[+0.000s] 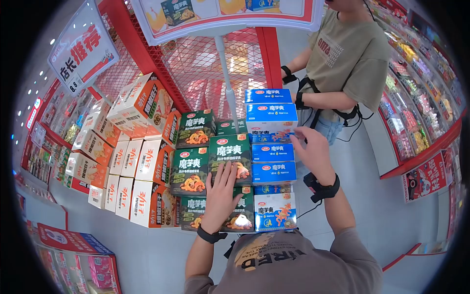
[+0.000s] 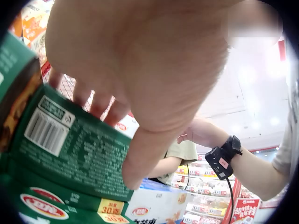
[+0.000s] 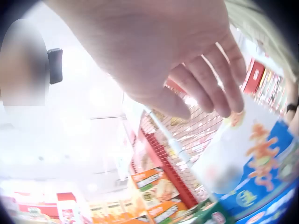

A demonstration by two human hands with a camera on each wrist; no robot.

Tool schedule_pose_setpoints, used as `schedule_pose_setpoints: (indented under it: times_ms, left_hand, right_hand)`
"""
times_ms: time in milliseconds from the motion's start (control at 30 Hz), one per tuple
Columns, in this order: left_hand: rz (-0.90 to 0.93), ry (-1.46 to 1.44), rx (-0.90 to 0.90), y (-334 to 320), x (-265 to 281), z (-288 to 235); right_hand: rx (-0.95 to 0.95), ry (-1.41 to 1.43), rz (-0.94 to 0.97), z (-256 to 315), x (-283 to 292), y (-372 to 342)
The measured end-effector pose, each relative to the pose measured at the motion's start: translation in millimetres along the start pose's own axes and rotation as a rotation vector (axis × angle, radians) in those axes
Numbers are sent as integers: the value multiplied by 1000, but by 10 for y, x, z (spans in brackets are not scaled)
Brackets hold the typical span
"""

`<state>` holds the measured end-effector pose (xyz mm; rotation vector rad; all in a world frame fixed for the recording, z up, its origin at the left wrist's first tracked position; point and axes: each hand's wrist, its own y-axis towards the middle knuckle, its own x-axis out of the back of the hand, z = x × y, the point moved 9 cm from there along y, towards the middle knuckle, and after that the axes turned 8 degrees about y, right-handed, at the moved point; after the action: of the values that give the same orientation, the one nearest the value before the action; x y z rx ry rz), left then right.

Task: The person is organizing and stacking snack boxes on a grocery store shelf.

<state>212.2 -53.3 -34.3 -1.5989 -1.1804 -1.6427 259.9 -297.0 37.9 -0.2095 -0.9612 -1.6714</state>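
My left hand (image 1: 220,196) lies with its fingers extended on a raised green box (image 1: 226,150). In the left wrist view, the left hand (image 2: 140,70) is over a green box (image 2: 79,149) whose barcode side shows, with the thumb along its edge. Beside the green stack stand blue and white boxes (image 1: 273,169). The right hand (image 1: 316,153) is at the right side of a white-faced box (image 1: 264,133), fingers slightly bent. From the right wrist, the hand (image 3: 163,56) has its fingertips near a white box (image 3: 224,151); whether they touch cannot be told.
Orange and white boxes (image 1: 147,159) are stacked on the left. Behind the stacks are a red mesh panel (image 1: 210,63) and a sign pole (image 1: 225,73). Another person (image 1: 342,63) stands at the back right, near shelves of packets (image 1: 416,98). A price sign (image 1: 83,46) stands at the upper left.
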Motion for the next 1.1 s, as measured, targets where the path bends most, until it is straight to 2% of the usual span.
schedule_pose_setpoints:
  times_ms: [33, 67, 167, 267, 367, 400, 500, 600, 1100]
  left_hand:
    - [35, -24, -27, -51, 42, 17]
    - [70, -77, -31, -92, 126, 44]
    - [110, 37, 29, -226, 312, 225]
    - [68, -2, 69, -354, 228, 549]
    - [17, -57, 68, -398, 163, 691]
    - [-3, -78, 69, -403, 151, 696]
    - [-24, -108, 82, -425, 98, 742]
    - [-45, -123, 90, -425, 96, 754]
    - [-51, -151, 98, -409, 110, 787]
  right_hand:
    - [86, 127, -10, 202, 30, -24]
    - [26, 254, 226, 225, -180, -23]
    - [398, 64, 406, 587, -633, -103]
    - [453, 80, 596, 716, -1179, -52]
    - [544, -60, 616, 806, -1632, 49]
    - [583, -163, 543, 795, -1771, 105]
    - [278, -245, 758, 509, -2221, 336]
    - [227, -302, 805, 469, -2346, 437]
    - [375, -206, 868, 636, -2306, 179]
